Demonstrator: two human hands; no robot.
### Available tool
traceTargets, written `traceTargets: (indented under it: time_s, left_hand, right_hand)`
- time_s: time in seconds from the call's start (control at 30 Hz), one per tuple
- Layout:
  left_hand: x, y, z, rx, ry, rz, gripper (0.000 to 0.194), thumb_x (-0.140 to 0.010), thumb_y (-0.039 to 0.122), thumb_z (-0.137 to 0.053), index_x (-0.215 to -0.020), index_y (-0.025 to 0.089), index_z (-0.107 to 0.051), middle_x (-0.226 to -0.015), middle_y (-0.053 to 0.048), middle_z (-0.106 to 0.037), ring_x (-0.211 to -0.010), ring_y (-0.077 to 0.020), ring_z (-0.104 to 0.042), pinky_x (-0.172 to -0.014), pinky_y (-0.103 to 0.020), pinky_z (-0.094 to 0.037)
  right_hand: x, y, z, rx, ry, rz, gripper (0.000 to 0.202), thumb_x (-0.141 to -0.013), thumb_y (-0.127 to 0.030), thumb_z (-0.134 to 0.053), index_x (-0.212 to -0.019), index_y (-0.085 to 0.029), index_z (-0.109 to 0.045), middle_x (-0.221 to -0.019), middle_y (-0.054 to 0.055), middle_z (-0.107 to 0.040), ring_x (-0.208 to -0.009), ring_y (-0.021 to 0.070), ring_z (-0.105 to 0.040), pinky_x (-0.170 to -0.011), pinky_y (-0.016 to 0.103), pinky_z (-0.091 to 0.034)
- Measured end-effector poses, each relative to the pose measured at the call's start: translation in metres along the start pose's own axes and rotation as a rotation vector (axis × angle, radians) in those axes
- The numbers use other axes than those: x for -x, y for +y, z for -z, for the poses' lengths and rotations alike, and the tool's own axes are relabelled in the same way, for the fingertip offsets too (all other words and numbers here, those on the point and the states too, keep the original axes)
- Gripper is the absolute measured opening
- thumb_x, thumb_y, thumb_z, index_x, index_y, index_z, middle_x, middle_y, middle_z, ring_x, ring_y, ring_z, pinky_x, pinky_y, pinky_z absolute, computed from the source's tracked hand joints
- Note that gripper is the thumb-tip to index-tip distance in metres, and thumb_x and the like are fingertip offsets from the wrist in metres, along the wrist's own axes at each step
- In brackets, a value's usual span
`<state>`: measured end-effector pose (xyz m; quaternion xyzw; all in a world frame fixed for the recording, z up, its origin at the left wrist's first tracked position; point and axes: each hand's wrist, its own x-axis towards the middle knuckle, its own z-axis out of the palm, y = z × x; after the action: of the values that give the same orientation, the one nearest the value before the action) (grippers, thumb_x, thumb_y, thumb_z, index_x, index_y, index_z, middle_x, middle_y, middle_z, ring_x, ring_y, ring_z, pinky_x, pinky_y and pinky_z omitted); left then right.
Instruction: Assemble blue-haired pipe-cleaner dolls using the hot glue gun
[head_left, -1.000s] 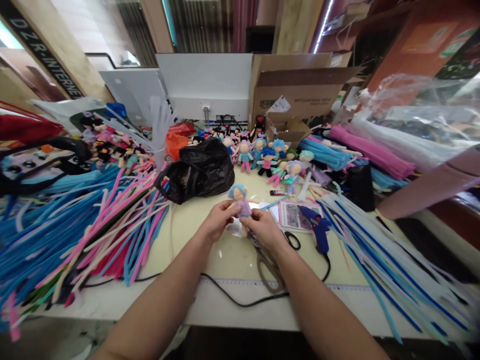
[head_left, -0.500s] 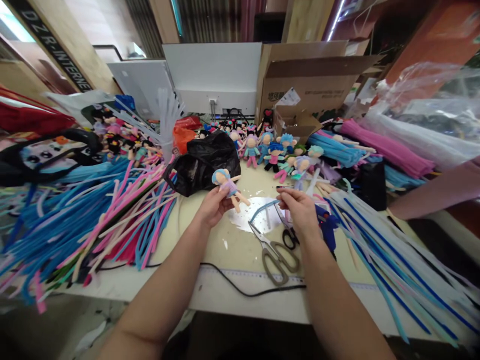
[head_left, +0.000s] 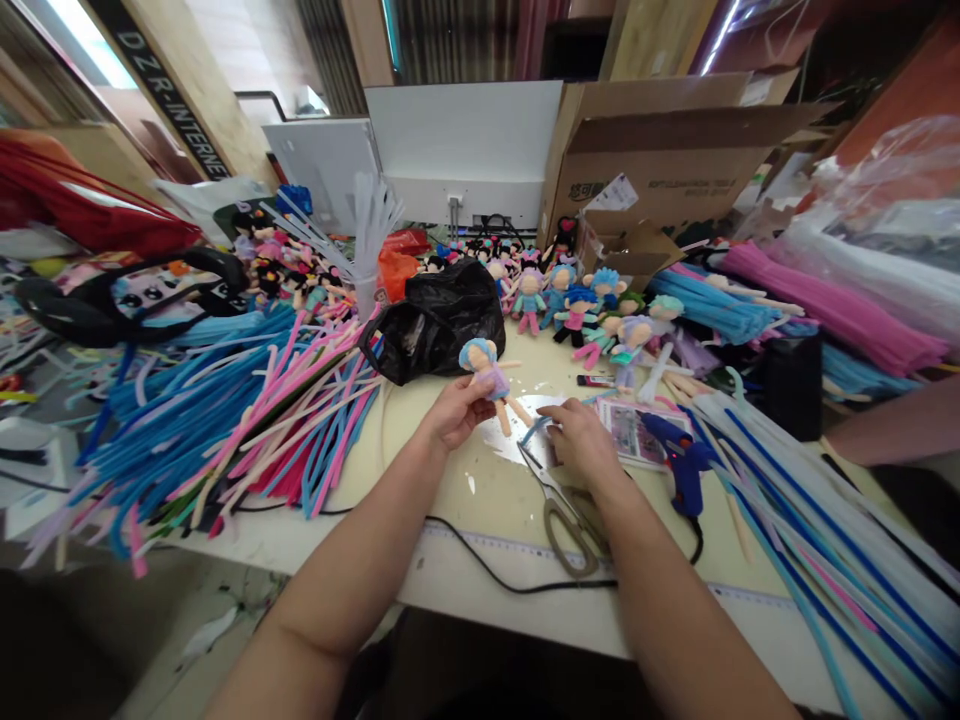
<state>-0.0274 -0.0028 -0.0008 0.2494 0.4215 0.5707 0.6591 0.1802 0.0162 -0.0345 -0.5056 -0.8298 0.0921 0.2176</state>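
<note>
My left hand (head_left: 459, 410) pinches a small doll (head_left: 491, 385) by its side, between thumb and fingers. The doll has light-blue curly hair, a lilac top and beige limbs, and is held upright above the mat. My right hand (head_left: 581, 437) is curled over a short blue pipe cleaner (head_left: 532, 432), with the fingertips closed at it; the hand hides its far end. Scissors (head_left: 561, 520) lie with blades spread just below, partly under my right hand. Beneath both hands is a shiny silver patch (head_left: 504, 445) on the cream mat.
Bundles of coloured pipe cleaners (head_left: 202, 420) spread at left, more strips (head_left: 795, 520) at right. A blue glue gun (head_left: 684, 465) stands by a printed card (head_left: 631, 432). Behind are finished dolls (head_left: 579, 310), a black plastic bag (head_left: 457, 315) and a cardboard box (head_left: 660, 160). A black cable (head_left: 487, 575) crosses the front.
The view has shifted, so things sit further right. My right hand has moved left and down over the blue pipe cleaner, uncovering the glue gun and card. The doll stays in my left hand.
</note>
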Motion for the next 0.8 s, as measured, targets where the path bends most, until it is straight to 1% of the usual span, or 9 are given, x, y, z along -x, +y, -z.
traceTargets:
  time_s: [0.07,0.17,0.23,0.33,0.43,0.53,0.63,0.8]
  left_hand:
    - [0.0,-0.001,0.0,-0.005,-0.015,0.015,0.026,-0.065,0.026,-0.08,-0.082,0.012,-0.066,-0.078,-0.005,-0.071,-0.063,-0.0121,-0.063,-0.064,-0.025,-0.051]
    - [0.0,-0.001,0.0,-0.011,-0.051,0.059,0.022,-0.073,0.028,-0.073,-0.085,0.011,-0.067,-0.083,-0.009,-0.071,-0.066,-0.0136,-0.064,-0.064,-0.026,-0.052]
    - [0.0,0.0,0.0,-0.003,-0.056,0.083,0.021,-0.078,0.029,-0.067,-0.087,0.011,-0.066,-0.085,-0.01,-0.072,-0.066,-0.015,-0.065,-0.063,-0.027,-0.053]
    - [0.0,0.002,0.0,0.021,-0.037,0.078,0.019,-0.082,0.03,-0.062,-0.091,0.013,-0.064,-0.087,-0.009,-0.072,-0.065,-0.0157,-0.066,-0.061,-0.028,-0.053]
    - [-0.001,0.002,0.002,0.019,-0.029,0.072,0.019,-0.084,0.03,-0.06,-0.093,0.014,-0.063,-0.085,-0.009,-0.072,-0.065,-0.0153,-0.067,-0.059,-0.026,-0.053]
    - [-0.001,0.0,0.003,-0.017,-0.047,0.076,0.022,-0.082,0.032,-0.063,-0.09,0.012,-0.064,-0.086,-0.01,-0.073,-0.063,-0.0148,-0.066,-0.058,-0.026,-0.052]
    - [-0.002,-0.002,0.003,-0.047,-0.08,0.062,0.025,-0.076,0.034,-0.069,-0.087,0.011,-0.066,-0.084,-0.01,-0.072,-0.064,-0.0144,-0.065,-0.06,-0.025,-0.052]
    - [-0.004,-0.005,0.004,-0.038,-0.063,0.001,0.029,-0.063,0.027,-0.079,-0.084,0.013,-0.064,-0.076,-0.004,-0.069,-0.063,-0.0127,-0.063,-0.06,-0.024,-0.05]
  right_hand:
    - [-0.001,-0.003,-0.003,0.067,-0.007,0.034,0.026,-0.081,-0.009,-0.055,-0.095,-0.022,-0.072,-0.089,0.011,-0.061,-0.086,0.0244,-0.053,-0.072,0.033,-0.038]
    - [-0.003,-0.007,-0.002,0.099,-0.02,0.055,0.018,-0.081,-0.01,-0.056,-0.084,-0.02,-0.071,-0.088,0.011,-0.06,-0.083,0.0243,-0.05,-0.071,0.034,-0.036]
    - [-0.005,-0.008,0.001,0.099,0.016,0.069,0.016,-0.081,-0.01,-0.057,-0.08,-0.02,-0.069,-0.09,0.011,-0.062,-0.085,0.0246,-0.049,-0.074,0.035,-0.035]
    - [-0.004,-0.009,0.006,0.057,0.11,0.085,0.016,-0.081,-0.009,-0.055,-0.082,-0.02,-0.067,-0.093,0.008,-0.065,-0.092,0.0251,-0.049,-0.08,0.036,-0.033]
    - [-0.003,-0.008,0.009,0.003,0.164,0.091,0.017,-0.081,-0.008,-0.052,-0.083,-0.02,-0.065,-0.088,0.006,-0.066,-0.091,0.0237,-0.051,-0.082,0.035,-0.033]
    - [-0.003,-0.008,0.009,-0.047,0.182,0.097,0.017,-0.082,-0.01,-0.051,-0.084,-0.02,-0.065,-0.086,0.006,-0.066,-0.089,0.0227,-0.053,-0.082,0.035,-0.033]
    - [-0.002,-0.01,0.01,-0.086,0.202,0.102,0.015,-0.083,-0.013,-0.051,-0.084,-0.02,-0.065,-0.087,0.006,-0.066,-0.089,0.0226,-0.053,-0.083,0.035,-0.033]
    - [0.001,-0.018,0.018,-0.119,0.281,0.108,0.014,-0.085,-0.017,-0.053,-0.084,-0.021,-0.066,-0.087,0.005,-0.066,-0.088,0.0228,-0.054,-0.084,0.036,-0.034]
